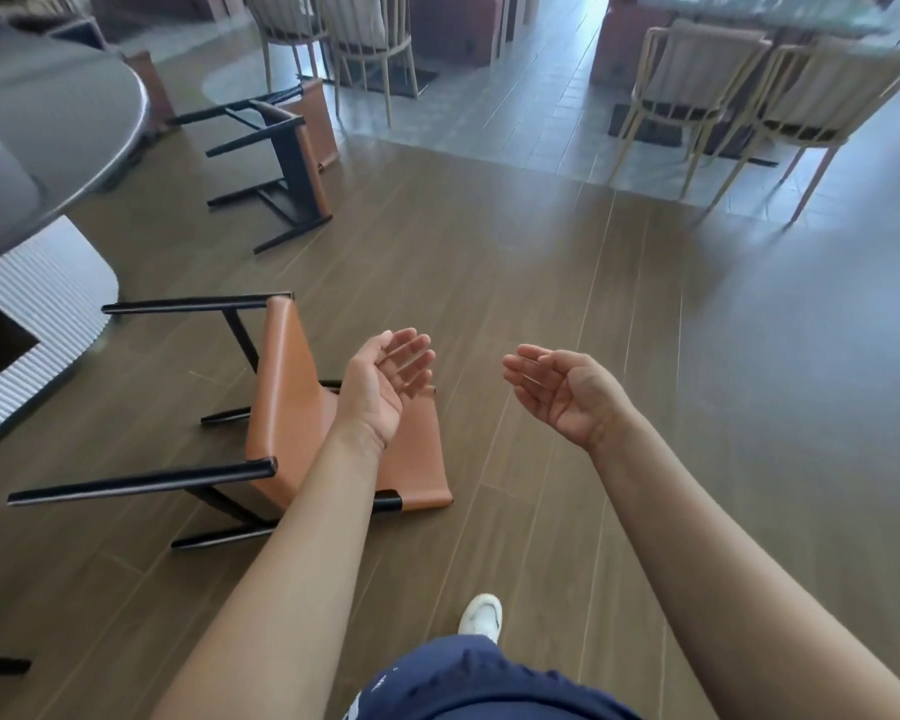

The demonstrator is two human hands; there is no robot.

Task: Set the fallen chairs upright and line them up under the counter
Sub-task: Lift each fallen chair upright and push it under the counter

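Centrally, two fallen chairs lie on a brown plank floor point(567, 283) beside a counter point(74, 111) with a grey rounded top and a white fluted base point(37, 304). The near chair point(287, 407) has a tan leather seat and back on a black frame; it rests on its back, backrest flat against the floor, seat standing upright and its four black legs pointing left toward the counter base. The far chair point(311, 163), of the same make, lies tipped over farther along the counter's curve, legs likewise pointing left, well apart from the near one. The left hand point(380, 387) hangs above the near chair's backrest, palm up, fingers loosely curved and close together, touching nothing. The right hand point(562, 392) is held level with it over bare floor, palm turned inward, fingers nearly straight and close together, also free. A white shoe point(481, 615) stands on the floor below. Pale slatted dining chairs point(697, 80) stand upright at tables in the background.
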